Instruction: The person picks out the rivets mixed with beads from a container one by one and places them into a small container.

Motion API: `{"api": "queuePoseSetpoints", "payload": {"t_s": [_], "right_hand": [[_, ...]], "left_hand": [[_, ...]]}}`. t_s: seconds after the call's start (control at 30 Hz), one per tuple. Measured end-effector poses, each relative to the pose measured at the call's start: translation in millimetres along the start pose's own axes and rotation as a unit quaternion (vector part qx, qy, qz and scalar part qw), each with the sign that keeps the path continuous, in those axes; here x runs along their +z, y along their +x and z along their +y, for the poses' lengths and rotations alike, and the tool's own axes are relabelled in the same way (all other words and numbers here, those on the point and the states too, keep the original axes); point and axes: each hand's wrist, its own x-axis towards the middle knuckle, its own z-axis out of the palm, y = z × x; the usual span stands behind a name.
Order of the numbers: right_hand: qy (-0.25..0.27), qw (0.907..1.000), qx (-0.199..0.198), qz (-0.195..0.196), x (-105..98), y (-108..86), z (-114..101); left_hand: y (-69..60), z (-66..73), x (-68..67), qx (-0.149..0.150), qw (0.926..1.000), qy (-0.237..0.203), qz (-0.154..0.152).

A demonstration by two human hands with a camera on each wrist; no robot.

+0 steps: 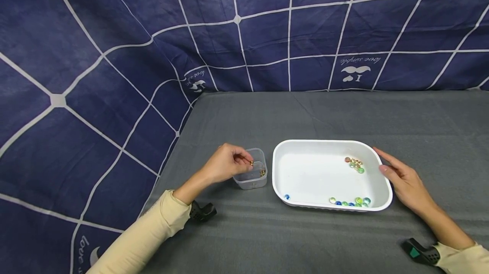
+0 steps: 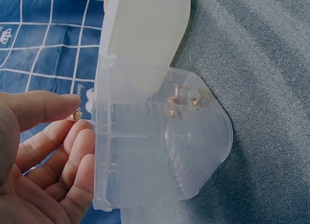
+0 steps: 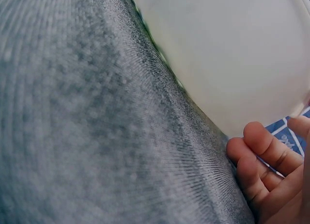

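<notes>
The left hand (image 1: 225,163) pinches a small gold-coloured piece (image 1: 251,163) between thumb and fingers, over a clear plastic box (image 1: 254,184). More gold pieces (image 1: 262,173) lie inside that box. In the left wrist view, the left hand (image 2: 53,151) holds the gold piece (image 2: 74,116) just beside the rim of the clear box (image 2: 135,170). A white tray (image 1: 305,174) stands to the right of the box. Against its right end rests the right hand (image 1: 408,185), fingers loosely extended. The right wrist view has the right hand's fingertips (image 3: 257,136) at the tray's outer wall (image 3: 232,64).
Inside the tray, glass marbles (image 1: 358,200) lie along the near right edge, with one blue marble (image 1: 287,197) at the near left. Another group of marbles and gold pieces (image 1: 355,164) sits toward the far right. A blue checked cloth (image 1: 263,45) hangs behind and at the left.
</notes>
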Motion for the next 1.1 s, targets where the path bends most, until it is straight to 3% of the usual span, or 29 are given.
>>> {"api": "queuePoseSetpoints", "payload": {"t_s": [0.2,0.53,1.1], "right_hand": [[-0.007,0.9999,0.01,0.008,0.2,-0.6,-0.5],[-0.006,0.9999,0.007,0.009,0.7,-0.6,-1.7],[-0.01,0.9999,0.003,0.007,1.9,0.7,-3.5]], "left_hand": [[1.2,2.6,0.5,-0.005,0.9999,0.012,0.006],[10.5,11.6,2.4,0.017,0.9993,0.028,0.017],[34.3,52.2,22.3,0.068,0.9963,0.051,-0.014]]}}
